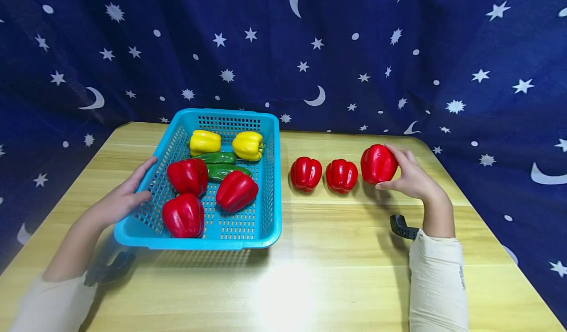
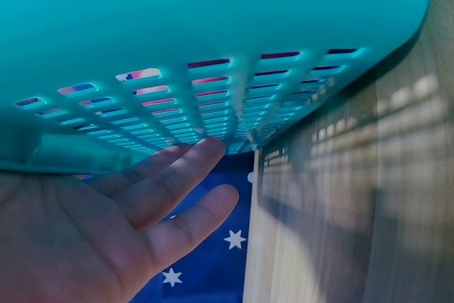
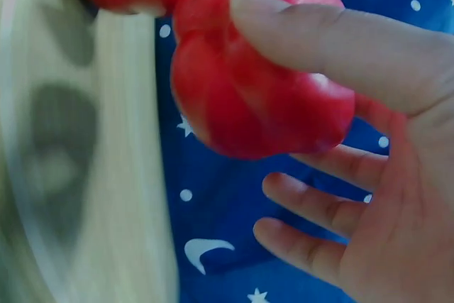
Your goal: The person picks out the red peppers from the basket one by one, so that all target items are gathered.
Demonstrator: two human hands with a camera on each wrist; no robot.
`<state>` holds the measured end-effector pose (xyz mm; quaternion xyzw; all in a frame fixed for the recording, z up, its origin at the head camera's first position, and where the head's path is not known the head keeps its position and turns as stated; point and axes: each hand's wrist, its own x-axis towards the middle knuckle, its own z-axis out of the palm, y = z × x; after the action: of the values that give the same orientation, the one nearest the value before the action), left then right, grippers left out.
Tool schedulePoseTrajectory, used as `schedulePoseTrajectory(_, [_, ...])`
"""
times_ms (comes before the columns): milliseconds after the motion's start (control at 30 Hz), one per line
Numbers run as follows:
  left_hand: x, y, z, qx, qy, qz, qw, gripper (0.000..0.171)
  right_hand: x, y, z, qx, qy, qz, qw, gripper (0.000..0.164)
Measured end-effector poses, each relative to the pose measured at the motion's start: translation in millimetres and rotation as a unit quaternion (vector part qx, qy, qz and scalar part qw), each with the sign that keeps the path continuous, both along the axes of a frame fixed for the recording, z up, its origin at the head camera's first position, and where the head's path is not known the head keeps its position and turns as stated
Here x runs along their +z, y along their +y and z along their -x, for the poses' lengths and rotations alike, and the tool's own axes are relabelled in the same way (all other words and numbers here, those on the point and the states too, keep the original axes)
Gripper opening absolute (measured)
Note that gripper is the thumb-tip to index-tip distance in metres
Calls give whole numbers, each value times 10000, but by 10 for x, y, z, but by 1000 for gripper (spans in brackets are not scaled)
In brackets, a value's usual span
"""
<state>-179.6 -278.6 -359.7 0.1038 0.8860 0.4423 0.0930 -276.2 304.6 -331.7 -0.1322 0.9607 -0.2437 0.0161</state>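
My left hand (image 1: pixel 119 200) is at the left rim of a blue perforated plastic basket (image 1: pixel 274 199), thumb over the rim; in the left wrist view the fingers (image 2: pixel 170 186) lie along the outer wall. Inside are three red bell peppers (image 1: pixel 182 215), two yellow bell peppers (image 1: pixel 205 142) and two long green peppers (image 1: pixel 219 158). My right hand (image 1: pixel 412 177) holds another red bell pepper (image 1: pixel 378 164) above the table, between thumb and fingers. In the right wrist view, the thumb presses this pepper's (image 3: pixel 241 104) near side, with two fingers free below.
Two red bell peppers (image 1: pixel 306 174) (image 1: pixel 341 176) stand on the wooden table (image 1: pixel 345 268) between the basket and my right hand. Black wrist mounts (image 1: pixel 402 227) sit by both wrists. A dark blue curtain (image 1: pixel 266 51) with white stars and moons hangs behind the table.
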Motion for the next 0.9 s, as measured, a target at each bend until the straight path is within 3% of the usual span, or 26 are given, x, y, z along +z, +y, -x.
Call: schedulePoseTrajectory(900, [-11, -5, 13, -87, -10, -305, 9995, 78, -293, 206, 155, -14, -1180, -390, 9922, 103])
